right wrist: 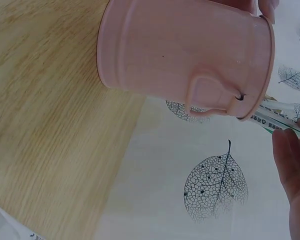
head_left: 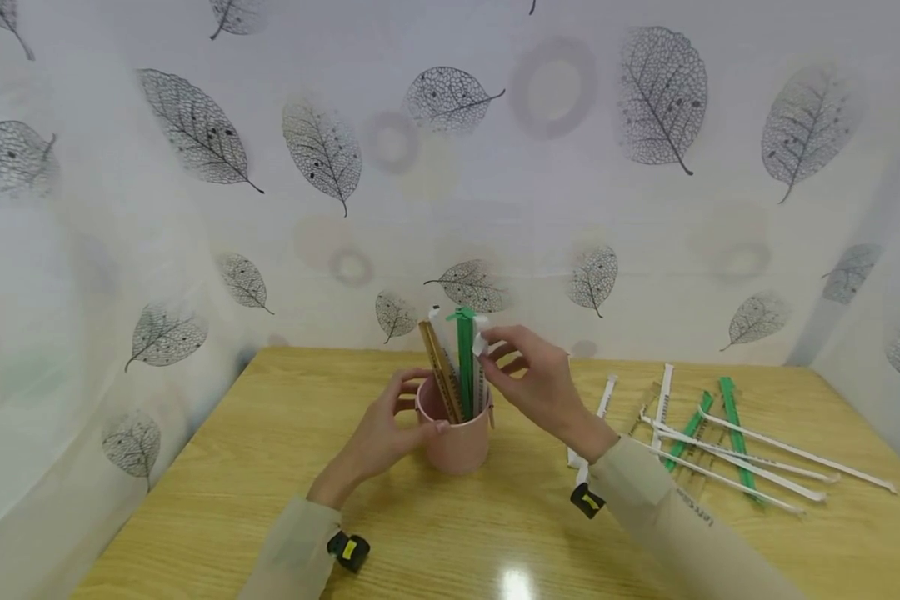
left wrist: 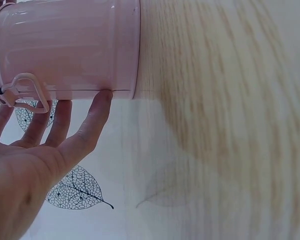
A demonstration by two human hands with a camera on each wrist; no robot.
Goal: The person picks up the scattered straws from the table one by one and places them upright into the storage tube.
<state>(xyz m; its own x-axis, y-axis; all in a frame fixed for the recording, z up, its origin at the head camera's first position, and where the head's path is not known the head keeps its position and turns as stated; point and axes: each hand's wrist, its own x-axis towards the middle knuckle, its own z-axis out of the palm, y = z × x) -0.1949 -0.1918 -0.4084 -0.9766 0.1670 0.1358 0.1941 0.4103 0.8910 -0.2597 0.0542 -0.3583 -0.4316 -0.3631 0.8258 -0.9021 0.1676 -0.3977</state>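
Note:
A small pink bucket (head_left: 456,450) with side loops stands upright on the table. My left hand (head_left: 378,433) holds it from the left, thumb at the front of the rim; the left wrist view shows its fingers (left wrist: 92,122) against the bucket wall. Brown wrapped straws (head_left: 442,375), a green wrapped straw (head_left: 466,358) and white-wrapped ones lean inside. With thumb and fingers, my right hand (head_left: 536,379) pinches the top of a white-wrapped straw (head_left: 479,383), whose lower end is inside the bucket. In the right wrist view that straw (right wrist: 272,120) sticks out past the rim.
On the table's right lie several loose wrapped straws, among them a green straw (head_left: 735,425) and a white straw (head_left: 802,450), crossing one another. Some sit close behind my right forearm. A leaf-print cloth (head_left: 495,200) hangs behind the wooden table (head_left: 270,433).

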